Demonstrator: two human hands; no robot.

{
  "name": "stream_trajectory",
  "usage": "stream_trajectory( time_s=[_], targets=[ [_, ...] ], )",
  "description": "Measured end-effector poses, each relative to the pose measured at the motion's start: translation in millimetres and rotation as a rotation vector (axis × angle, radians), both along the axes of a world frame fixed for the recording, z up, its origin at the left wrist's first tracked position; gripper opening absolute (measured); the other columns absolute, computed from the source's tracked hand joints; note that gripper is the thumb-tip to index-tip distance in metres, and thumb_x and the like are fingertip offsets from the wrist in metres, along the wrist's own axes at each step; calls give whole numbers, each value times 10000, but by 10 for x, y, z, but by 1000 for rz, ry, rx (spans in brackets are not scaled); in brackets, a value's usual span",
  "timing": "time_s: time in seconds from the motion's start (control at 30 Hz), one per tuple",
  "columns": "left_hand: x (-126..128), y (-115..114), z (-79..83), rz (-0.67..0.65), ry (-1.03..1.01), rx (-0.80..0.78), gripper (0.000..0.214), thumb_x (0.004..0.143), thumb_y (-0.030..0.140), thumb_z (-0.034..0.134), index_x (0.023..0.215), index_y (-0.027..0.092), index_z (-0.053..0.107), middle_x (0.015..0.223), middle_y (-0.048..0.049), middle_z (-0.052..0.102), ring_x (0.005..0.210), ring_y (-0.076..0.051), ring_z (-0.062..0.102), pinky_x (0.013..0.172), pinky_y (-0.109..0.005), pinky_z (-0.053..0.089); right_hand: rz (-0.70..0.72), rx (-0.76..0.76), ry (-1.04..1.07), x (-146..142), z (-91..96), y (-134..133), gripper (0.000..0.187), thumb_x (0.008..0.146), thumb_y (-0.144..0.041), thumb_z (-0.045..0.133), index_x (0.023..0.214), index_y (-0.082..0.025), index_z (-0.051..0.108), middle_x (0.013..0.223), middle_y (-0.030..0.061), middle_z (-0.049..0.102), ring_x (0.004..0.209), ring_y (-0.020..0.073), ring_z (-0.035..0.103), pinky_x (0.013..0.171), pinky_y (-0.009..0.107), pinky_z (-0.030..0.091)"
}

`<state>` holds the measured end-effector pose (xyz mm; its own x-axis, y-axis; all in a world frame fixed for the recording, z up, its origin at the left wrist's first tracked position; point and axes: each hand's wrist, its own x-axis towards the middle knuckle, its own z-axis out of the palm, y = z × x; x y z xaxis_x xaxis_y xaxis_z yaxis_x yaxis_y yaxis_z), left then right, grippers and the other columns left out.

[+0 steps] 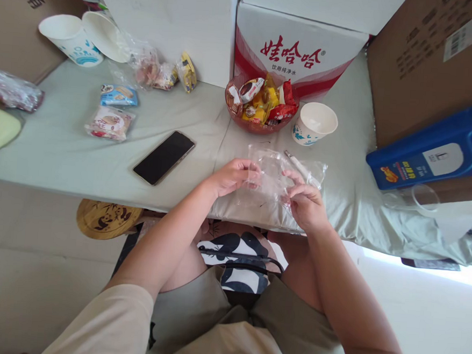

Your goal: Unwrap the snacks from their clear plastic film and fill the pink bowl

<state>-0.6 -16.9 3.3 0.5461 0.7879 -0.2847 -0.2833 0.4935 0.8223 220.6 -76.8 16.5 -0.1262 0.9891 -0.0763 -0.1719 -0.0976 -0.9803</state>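
Between my hands, over the front part of the cloth-covered table, is a crumpled clear plastic bag [272,174]. My left hand [236,176] is closed on its left side, fingertips partly seen through the film. On the right side my right hand [304,199] pinches the same bag between thumb and fingers. Just behind my right hand lies a thin whitish stick-like item [301,168] with a grey tip, seemingly among the clear plastic; I cannot make out its kind. A black phone [164,157] lies flat to the left of my left hand.
Behind the bag stand a reddish bowl [252,125] of wrapped snacks and a paper cup [314,124]. Wrapped snacks [111,122] lie left, near two tilted paper cups [72,41]. Boxes [293,46] line the back. A blue bottle [435,150] leans at right by a clear cup [425,200].
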Motion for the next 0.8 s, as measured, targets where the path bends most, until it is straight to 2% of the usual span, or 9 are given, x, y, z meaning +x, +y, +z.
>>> stream_trajectory(
  time_s=[0.17,0.3,0.37,0.43,0.5,0.57,0.63,0.7,0.8],
  targets=[
    [-22,-28,32,-59,-32,-7,538,556,265,944,986,159,639,900,-9,670,813,-160,711,740,-301,584,-10,29,38,12,2,11,220,659,-287,749,519,-206,600,1222,37,634,634,89,463,567,295,374],
    [-20,-56,62,-87,-14,27,598,598,242,922,1106,165,617,845,5,658,715,-111,668,707,-263,571,-53,-24,73,-12,34,24,157,626,-232,716,538,-202,589,1184,32,641,592,73,450,543,280,383],
    [-14,-61,70,-77,-1,34,609,607,204,900,1142,167,609,851,2,655,730,-112,679,702,-234,557,-75,-52,70,-20,40,30,132,627,-252,721,588,-209,603,1189,36,638,601,79,457,539,277,402],
    [-6,-57,71,-52,14,32,622,585,137,869,1150,183,611,989,-33,669,821,-138,713,694,-208,546,-103,-78,68,-20,35,42,114,635,-262,725,713,-232,647,1212,30,631,635,87,479,562,272,436],
    [5,-48,62,-23,40,48,625,583,91,817,1165,203,617,1184,-69,644,900,-160,724,689,-209,550,-119,-108,62,-10,18,66,216,667,-292,713,877,-264,667,1228,23,627,694,103,523,606,270,475],
    [22,-40,43,5,89,92,632,601,60,753,1199,214,618,1310,-86,598,936,-168,722,702,-231,565,-136,-145,63,7,-8,97,286,739,-412,677,991,-280,648,1221,35,629,763,133,575,640,283,506],
    [44,-40,20,23,161,152,648,612,21,692,1227,208,615,1346,-91,582,947,-165,718,724,-243,570,-160,-191,72,21,-39,121,403,795,-572,617,1081,-287,619,1223,54,629,820,164,618,667,306,529],
    [69,-49,5,27,228,205,648,627,-12,640,1240,197,614,1333,-90,597,956,-158,715,758,-242,567,-176,-227,80,23,-66,126,533,784,-655,618,1186,-307,572,1242,62,624,850,182,647,688,326,545],
    [101,-66,-2,26,263,249,612,665,-25,601,1239,188,618,1291,-84,636,1004,-159,703,855,-264,566,-122,-253,41,0,-87,101,682,735,-590,721,1319,-346,466,1173,50,656,832,194,668,705,348,553]
  ],
)
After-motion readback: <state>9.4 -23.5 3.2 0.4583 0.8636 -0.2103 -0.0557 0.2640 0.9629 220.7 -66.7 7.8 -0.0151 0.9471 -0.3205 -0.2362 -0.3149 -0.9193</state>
